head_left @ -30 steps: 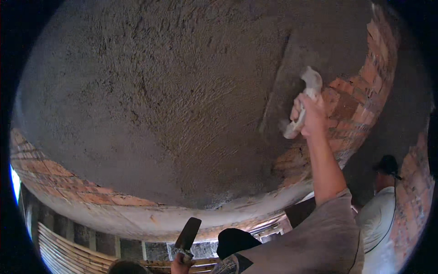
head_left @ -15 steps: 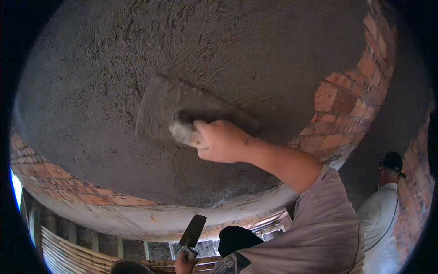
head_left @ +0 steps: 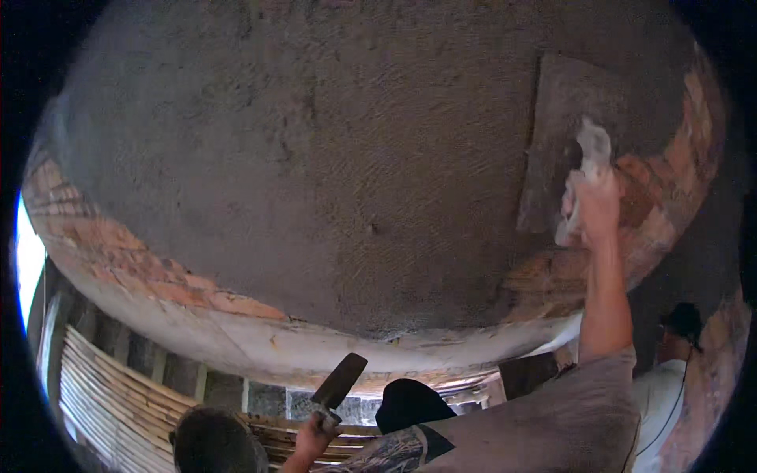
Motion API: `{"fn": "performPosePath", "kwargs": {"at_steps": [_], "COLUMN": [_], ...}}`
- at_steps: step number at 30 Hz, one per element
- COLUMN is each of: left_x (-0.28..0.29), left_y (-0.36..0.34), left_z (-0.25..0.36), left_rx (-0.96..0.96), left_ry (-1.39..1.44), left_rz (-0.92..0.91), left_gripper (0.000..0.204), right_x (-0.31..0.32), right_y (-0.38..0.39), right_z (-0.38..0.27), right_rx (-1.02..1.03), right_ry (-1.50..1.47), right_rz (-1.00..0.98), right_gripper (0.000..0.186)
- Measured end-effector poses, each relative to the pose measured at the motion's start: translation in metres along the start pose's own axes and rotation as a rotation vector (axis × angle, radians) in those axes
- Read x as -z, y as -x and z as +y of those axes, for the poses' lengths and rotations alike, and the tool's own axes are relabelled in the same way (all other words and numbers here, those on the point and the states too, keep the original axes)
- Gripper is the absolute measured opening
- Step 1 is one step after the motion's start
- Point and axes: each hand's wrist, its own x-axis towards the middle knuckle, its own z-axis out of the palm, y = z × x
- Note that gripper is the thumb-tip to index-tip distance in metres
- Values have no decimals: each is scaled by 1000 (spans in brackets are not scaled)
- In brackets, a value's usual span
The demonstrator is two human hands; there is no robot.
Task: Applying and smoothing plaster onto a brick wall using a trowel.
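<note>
My right hand [head_left: 598, 206] is wrapped round the pale, mortar-smeared handle of a wide rectangular plastering trowel [head_left: 582, 88]. Its blade lies against the grey wet mortar [head_left: 418, 158] near the right side of the wall, long edge roughly upright. Low in the picture, my left hand [head_left: 315, 437] grips a smaller hand trowel [head_left: 342, 380], whose dark blade points up and to the right, apart from the wall. Fine comb-like marks run across the middle of the mortar, with rougher texture at upper left.
Bare red brick [head_left: 682, 185] borders the mortar at right, and more brick [head_left: 158, 272] at lower left. A pale ledge [head_left: 260, 335] runs beneath. Bamboo poles [head_left: 118, 378], a dark round container [head_left: 217, 441] and a black rounded shape [head_left: 412, 406] are below. Another person [head_left: 664, 394] stands at right.
My right hand has carried the plastering trowel from the wall's middle to the upper right, turning its blade from slanted to nearly upright. The left hand still holds the small trowel low.
</note>
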Motion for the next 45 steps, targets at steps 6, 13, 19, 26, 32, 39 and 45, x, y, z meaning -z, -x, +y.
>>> {"fn": "performPosePath", "kwargs": {"at_steps": [6,13,19,26,32,39,45], "left_x": [18,6,26,38,42,40,51], "left_y": [4,13,32,33,24,14,28], "left_z": [-8,-44,-20,-50,-91,-88,-39], "left_rx": [-23,-40,-8,4,-35,11,141], "left_ry": [-111,146,-77,-26,-59,165,15], "left_rz": [-21,-22,5,0,24,6,95], "left_gripper": [40,41,41,37,38,40,37], "right_x": [-99,-178,-185,-156,-75,-143,-247], "right_y": [72,106,74,37,5,108,219], "right_z": [5,11,-44,-73,-67,-20,17], "right_rx": [314,511,411,346,126,209,-180], "right_ry": [965,1098,1011,867,243,-17,118], "right_rz": [-694,-1088,-858,-550,-206,-804,-1816], "right_gripper": [32,18,24,24,29,52,25]}}
